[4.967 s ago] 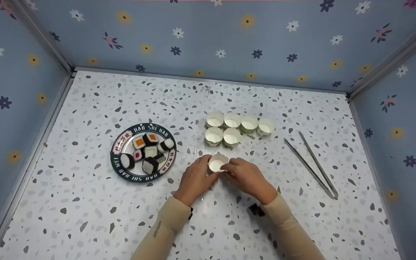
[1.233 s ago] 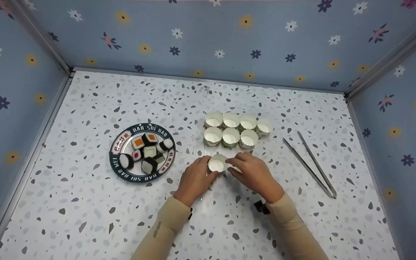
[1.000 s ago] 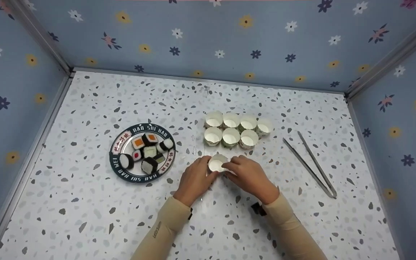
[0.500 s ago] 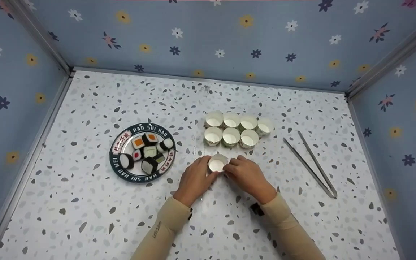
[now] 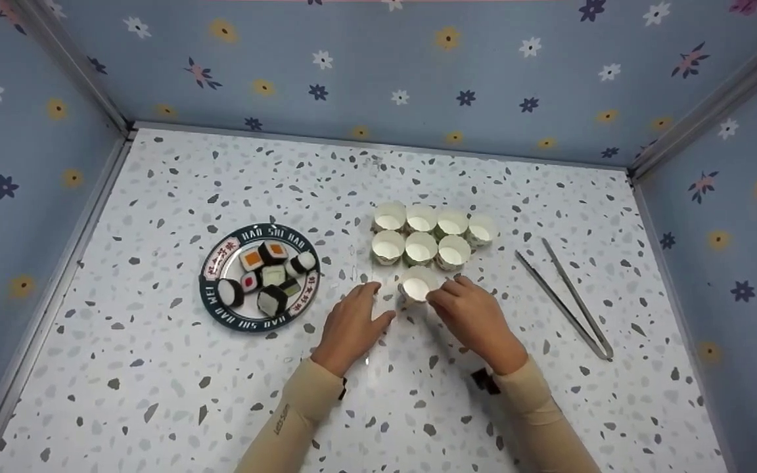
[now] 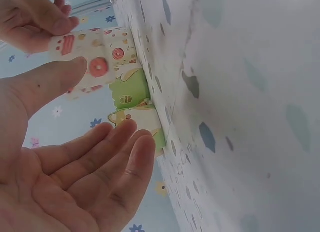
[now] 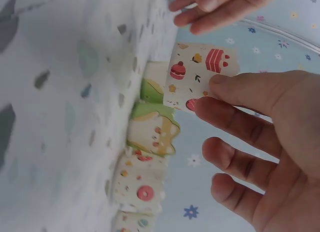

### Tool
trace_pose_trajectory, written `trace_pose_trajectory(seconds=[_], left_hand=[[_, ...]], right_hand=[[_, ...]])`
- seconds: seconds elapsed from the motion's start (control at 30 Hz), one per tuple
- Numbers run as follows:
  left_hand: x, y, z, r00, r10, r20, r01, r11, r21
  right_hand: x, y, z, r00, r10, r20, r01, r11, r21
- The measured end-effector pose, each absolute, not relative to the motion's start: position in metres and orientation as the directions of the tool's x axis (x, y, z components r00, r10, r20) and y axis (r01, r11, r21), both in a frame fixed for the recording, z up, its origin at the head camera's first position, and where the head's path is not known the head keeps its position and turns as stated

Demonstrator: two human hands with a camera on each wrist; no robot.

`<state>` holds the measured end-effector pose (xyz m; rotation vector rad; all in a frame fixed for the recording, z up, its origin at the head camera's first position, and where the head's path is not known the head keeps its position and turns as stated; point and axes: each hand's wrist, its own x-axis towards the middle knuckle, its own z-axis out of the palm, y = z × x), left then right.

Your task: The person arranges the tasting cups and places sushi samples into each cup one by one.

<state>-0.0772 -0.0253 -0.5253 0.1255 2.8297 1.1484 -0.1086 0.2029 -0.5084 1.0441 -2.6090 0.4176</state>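
Note:
My right hand point(image 5: 474, 322) pinches the rim of a white paper baking cup point(image 5: 416, 288) between thumb and forefinger. Cakes and fruit are printed on the cup's outside, as the right wrist view shows. Just left of it, my left hand point(image 5: 351, 328) lies open, thumb and fingers spread apart and holding nothing. Beyond the held cup stand two rows of similar paper cups: several in the back row point(image 5: 421, 219) and three in the front row point(image 5: 420, 248). Green cups with animal faces point(image 7: 152, 129) show among them in the right wrist view.
A round plate point(image 5: 211, 299) with a dark green lettered rim sits on the left, bearing several sushi pieces point(image 5: 273, 301). Metal tongs point(image 5: 566, 302) lie spread at the right. Flowered blue walls point(image 5: 378, 66) enclose the speckled table point(image 5: 175, 407) at the back and sides.
The front row has gained a third cup since the earliest frame. Lately the right hand has moved its cup forward and right, out of the left hand, which has let go.

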Motion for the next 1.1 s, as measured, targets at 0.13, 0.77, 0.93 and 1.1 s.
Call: trace_pose_trajectory(seconds=[0.13,0.77,0.93,1.1], left_hand=[[-0.076,-0.026,-0.527,-0.993,0.111,-0.043,0.049,0.710,0.702],[-0.076,-0.026,-0.528,-0.992,0.099,-0.075,0.015,0.694,0.720],[-0.075,-0.026,-0.528,-0.992,0.099,-0.084,0.008,0.695,0.719],[-0.075,-0.026,-0.528,-0.992,0.099,-0.080,0.012,0.696,0.718]], right_hand=[[-0.110,0.214,-0.499,-0.696,-0.581,0.422,-0.689,0.707,-0.163],[-0.130,0.280,-0.492,-0.862,-0.310,0.401,-0.409,0.892,-0.190],[-0.138,0.284,-0.509,-0.916,-0.273,0.294,-0.341,0.916,-0.211],[-0.144,0.284,-0.520,-0.935,-0.258,0.242,-0.315,0.919,-0.236]])
